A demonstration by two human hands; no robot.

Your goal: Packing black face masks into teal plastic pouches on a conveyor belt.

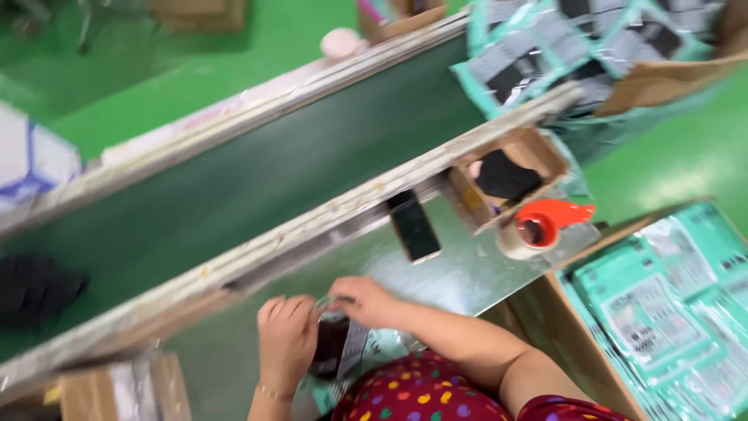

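Left hand (286, 337) and right hand (363, 301) gripping dark packet (330, 351), near table edge (460, 277)

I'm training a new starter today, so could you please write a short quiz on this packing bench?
1. True or false: both hands hold one small packet.
2. What colour is the tape dispenser? A red, B blue, C yellow.
3. What lies dark on the conveyor belt at far left?

Key:
1. True: left hand and right hand grip it.
2. A.
3. A black garment, blurred.
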